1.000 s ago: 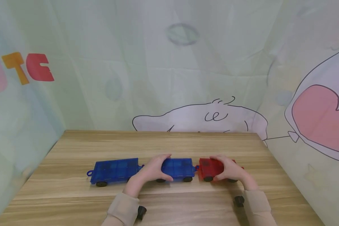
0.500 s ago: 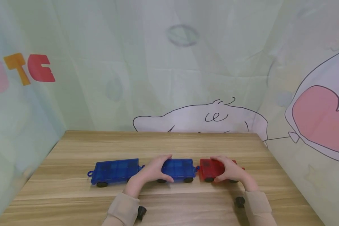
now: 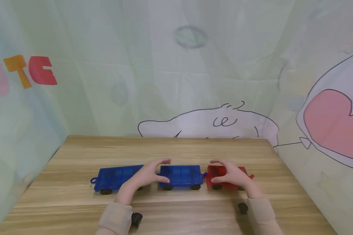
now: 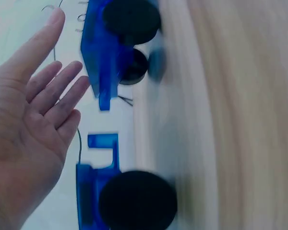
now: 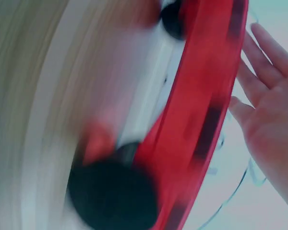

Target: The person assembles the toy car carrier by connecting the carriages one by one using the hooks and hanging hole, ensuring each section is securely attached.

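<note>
Three wheeled toy train cars stand in a row. The long blue car (image 3: 114, 178) is leftmost, the shorter blue car (image 3: 180, 176) is in the middle, and the red car (image 3: 217, 171) is on the right. A ring and hook join the middle car to the red one. My left hand (image 3: 148, 174) hovers by the gap between the blue cars, fingers spread from the thumb, holding nothing. In the left wrist view, the blue coupling hook (image 4: 103, 141) stands apart from the other blue car. Over the red car, my right hand (image 3: 233, 174) has its fingers extended and grips nothing.
The cars stand on a wood-grain table (image 3: 176, 209). A pale curtain (image 3: 153, 81) with printed cartoon shapes encloses the back and both sides. Small black wrist devices (image 3: 136, 218) sit at both cuffs.
Both hands have let go of the cars. The left hand has moved left off the middle blue car; the right has shifted slightly left above the red one. The cars have stayed put.
</note>
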Demonstrator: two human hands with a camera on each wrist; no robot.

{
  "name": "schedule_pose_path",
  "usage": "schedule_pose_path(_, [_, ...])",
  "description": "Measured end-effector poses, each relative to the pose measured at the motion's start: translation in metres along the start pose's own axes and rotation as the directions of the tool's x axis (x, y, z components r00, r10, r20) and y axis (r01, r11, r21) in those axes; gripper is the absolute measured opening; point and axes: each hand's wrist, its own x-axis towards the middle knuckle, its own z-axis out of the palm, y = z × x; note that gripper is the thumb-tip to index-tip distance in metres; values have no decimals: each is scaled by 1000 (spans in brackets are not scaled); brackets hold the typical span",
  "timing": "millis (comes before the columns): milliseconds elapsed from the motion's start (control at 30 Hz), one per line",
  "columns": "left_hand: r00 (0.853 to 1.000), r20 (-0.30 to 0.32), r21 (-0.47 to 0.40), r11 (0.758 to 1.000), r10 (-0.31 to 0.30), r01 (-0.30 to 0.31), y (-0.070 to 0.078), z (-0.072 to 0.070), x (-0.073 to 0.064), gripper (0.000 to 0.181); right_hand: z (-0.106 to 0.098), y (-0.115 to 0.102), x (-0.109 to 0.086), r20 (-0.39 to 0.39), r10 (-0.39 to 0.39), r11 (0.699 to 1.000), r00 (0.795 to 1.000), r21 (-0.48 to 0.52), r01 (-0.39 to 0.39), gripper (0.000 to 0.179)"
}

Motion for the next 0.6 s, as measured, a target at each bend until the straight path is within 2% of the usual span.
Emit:
schedule_pose_path(200, [994,-77,52,996,-72,76,-12,-14,-11,88,27,-33,21,-38,-122,992,992,7,123,68])
schedule_pose_path(433, [985,-120,136,981,-120,136,-25,-32,-28,104,58,-65,43,-1,-145,989,989,-35,145,85])
schedule_pose_path(600, [987,-113,197,971,-111,132,-34,-42,-39,106,72,-75,54,53,-175,978,983,-104,180,89])
